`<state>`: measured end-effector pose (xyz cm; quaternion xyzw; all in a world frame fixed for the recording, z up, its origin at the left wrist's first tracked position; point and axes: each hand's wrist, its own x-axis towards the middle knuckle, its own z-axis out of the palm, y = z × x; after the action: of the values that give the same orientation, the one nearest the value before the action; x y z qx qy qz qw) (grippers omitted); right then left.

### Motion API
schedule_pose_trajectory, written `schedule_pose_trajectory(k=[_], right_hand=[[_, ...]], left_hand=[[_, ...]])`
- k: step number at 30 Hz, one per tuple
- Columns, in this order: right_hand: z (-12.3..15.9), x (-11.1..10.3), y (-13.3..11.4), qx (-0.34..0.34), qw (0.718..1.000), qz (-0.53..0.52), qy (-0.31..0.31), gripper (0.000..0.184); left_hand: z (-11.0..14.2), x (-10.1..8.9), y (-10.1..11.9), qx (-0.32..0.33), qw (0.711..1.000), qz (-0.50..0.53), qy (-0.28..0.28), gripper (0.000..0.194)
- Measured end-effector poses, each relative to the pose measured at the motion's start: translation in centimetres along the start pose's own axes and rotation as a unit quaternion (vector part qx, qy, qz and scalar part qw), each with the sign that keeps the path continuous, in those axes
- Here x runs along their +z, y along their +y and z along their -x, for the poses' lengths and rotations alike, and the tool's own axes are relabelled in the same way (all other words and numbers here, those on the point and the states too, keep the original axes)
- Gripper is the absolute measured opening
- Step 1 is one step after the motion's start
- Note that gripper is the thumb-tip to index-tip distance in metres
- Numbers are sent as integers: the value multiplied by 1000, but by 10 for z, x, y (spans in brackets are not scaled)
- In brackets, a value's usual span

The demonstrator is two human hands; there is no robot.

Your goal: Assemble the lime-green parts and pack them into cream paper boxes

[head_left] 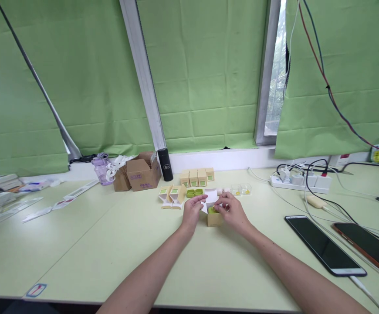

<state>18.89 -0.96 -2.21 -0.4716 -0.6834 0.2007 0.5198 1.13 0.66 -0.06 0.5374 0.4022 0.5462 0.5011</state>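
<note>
A small kraft-coloured box [214,220] stands on the table between my hands, its white inner flaps raised. Inside its mouth shows a small green case [211,210]. My left hand [193,213] is at the box's left side, with thumb and fingers closed about the white side flap. The fingers of my right hand [231,210] are pinched over the opening, on the green case; the fingertips hide part of it. Just behind are two more green cases [194,192] and clear containers [241,189] with yellow bits in them. Two open kraft boxes [173,195] lie to the left.
Several closed kraft boxes [193,178] stand at the back, beside a black bottle [165,165] and a brown carton [142,174]. To the right are a power strip [302,181], trailing cables and a phone [323,244]. Papers [0,192] are stacked far left.
</note>
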Motion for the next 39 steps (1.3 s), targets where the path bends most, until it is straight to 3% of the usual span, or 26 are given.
schedule_pose_trajectory(k=[12, 21, 29, 39], right_hand=[[1, 1, 0, 7, 1000, -5, 3, 18], [3, -3, 3, 1, 994, -70, 82, 21], [0, -3, 12, 70, 984, -107, 126, 24], [-1, 3, 24, 147, 970, -150, 120, 37]], left_hand=[[-2, -1, -4, -18, 999, 32, -10, 43], [-3, -2, -5, -15, 1000, 1, 8, 35], [0, 1, 0, -18, 999, -19, 23, 32], [4, 4, 3, -10, 1000, 18, -5, 29]])
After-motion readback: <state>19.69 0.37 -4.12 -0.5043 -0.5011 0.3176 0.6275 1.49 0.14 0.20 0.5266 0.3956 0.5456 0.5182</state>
